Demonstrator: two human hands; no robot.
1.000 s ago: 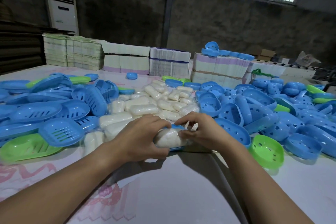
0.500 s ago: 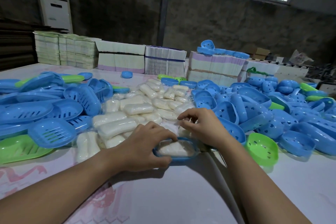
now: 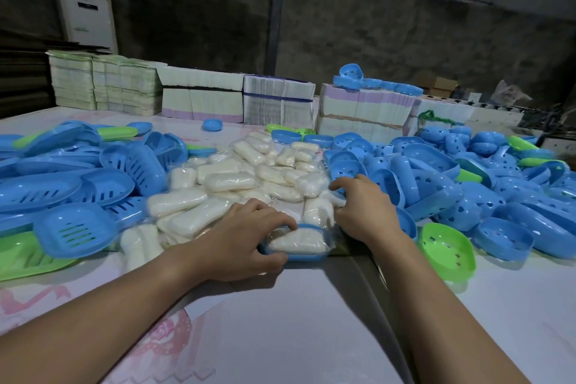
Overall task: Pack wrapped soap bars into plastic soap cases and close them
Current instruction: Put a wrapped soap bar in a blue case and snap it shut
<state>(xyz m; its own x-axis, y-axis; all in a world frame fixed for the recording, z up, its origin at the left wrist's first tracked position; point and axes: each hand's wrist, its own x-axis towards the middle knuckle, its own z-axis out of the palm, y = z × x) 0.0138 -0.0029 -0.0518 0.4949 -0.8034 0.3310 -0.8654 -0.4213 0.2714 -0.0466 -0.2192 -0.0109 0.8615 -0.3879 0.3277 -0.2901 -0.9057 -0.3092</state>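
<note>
- Your left hand [image 3: 246, 235] curls round the left end of a blue soap case [image 3: 294, 254] at the centre of the frame, thumb on the near rim, fingers over the far rim.
- Your right hand [image 3: 363, 209] sits just right of that case with bent fingers reaching into the edge of the soap pile; whether it pinches a bar, you cannot tell.
- Inside the case lies a wrapped soap bar [image 3: 297, 241], its clear wrapper rising above the rim; no lid is on it.
- Behind your hands, the pile of wrapped soap bars [image 3: 249, 178] spreads toward the middle of the frame.
- Slotted blue case halves [image 3: 71, 227] fill the left of the frame, with a green one [image 3: 25, 256] at the left edge.
- Deeper blue case halves [image 3: 436, 184] fill the right, a green one [image 3: 447, 248] nearest you.
- Bundled paper stacks [image 3: 277, 100] line the far side of the white table [image 3: 280, 321].
</note>
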